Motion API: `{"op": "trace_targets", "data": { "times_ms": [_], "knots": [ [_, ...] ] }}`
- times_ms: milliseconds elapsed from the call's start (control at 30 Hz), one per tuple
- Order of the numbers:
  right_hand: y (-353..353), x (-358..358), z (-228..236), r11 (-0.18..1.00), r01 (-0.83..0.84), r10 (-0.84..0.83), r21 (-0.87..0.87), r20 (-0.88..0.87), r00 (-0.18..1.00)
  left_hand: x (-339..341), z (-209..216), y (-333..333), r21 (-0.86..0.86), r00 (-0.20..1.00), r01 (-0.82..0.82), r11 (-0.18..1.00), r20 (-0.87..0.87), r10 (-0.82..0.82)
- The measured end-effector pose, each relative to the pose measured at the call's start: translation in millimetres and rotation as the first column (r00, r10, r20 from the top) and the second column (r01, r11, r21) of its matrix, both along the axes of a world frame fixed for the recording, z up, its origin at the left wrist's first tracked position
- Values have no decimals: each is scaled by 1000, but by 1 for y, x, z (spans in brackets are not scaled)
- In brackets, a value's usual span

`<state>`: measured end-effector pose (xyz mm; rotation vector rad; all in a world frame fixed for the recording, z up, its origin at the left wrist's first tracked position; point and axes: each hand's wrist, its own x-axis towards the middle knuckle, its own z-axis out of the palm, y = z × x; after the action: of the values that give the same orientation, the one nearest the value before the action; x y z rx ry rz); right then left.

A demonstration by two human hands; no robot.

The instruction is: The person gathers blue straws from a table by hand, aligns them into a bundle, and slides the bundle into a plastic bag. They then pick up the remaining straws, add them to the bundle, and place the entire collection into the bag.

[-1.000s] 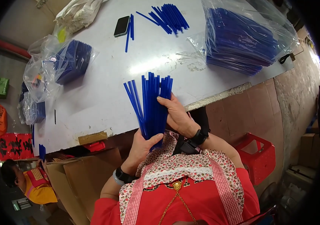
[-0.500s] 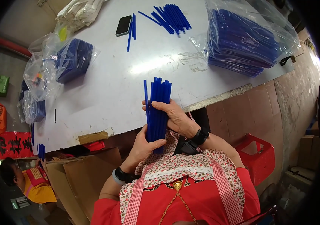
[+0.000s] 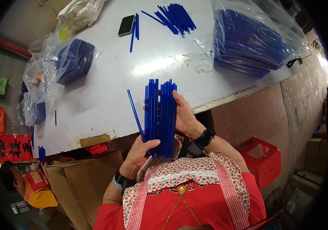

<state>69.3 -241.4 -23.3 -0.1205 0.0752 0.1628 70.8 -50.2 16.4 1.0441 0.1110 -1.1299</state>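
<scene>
My left hand (image 3: pixel 137 154), near: fingers closed on the lower ends of a bundle of blue sticks (image 3: pixel 167 122), thumb laid across the front. One stick (image 3: pixel 134 112) leans out to the left, its lower end in the same grip. My right hand (image 3: pixel 185 118), right of the bundle: thumb against its right edge, fingers curved behind, tips just showing on the left; a cradling hold. The sticks are slender, straight and glossy, their far ends uneven, a narrow gap parting them into two clusters. The bundle is held over the near edge of the table (image 3: pixel 108 88).

About my wrists, dark bands; below, a flower-printed cotton apron (image 3: pixel 206 163) with a strip of white trim.

Table: smooth, white and shiny, scuffed in patches, ragged along its near edge. Far centre, a fanned heap of similar sticks (image 3: pixel 176 19); to its left, a flat, dark-screened phone (image 3: pixel 126 25) with a few sticks beside it. Far right, a crinkled clear bag (image 3: pixel 248 42) around a thick blue stack; left, another such bag (image 3: pixel 43 65) about a blocky blue stack.

Beyond the table: right, a red stool (image 3: pixel 265 165); near left, a brown cardboard box (image 3: pixel 95 176).
</scene>
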Motion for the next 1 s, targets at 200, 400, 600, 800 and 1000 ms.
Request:
{"op": "trace_targets", "data": {
  "times_ms": [200,400,600,800,1000],
  "knots": [
    [-4,-1,-10,999,31,-29,35,-53,998,1,2,-1,5,999,-34,999,10,34],
    [4,-4,3,995,96,-98,-17,-134,986,-5,10,-10,10,999,-28,1000,21,28],
    [15,-2,12,736,145,-248,-662,-65,967,-12,6,-24,25,995,94,995,-40,-93],
    [-12,-10,30,480,209,-315,-852,54,947,6,7,-6,43,988,137,990,-83,-133],
    [-26,-50,89,-638,655,612,-405,249,750,20,31,21,53,856,517,854,-13,-517]
  ]
}}
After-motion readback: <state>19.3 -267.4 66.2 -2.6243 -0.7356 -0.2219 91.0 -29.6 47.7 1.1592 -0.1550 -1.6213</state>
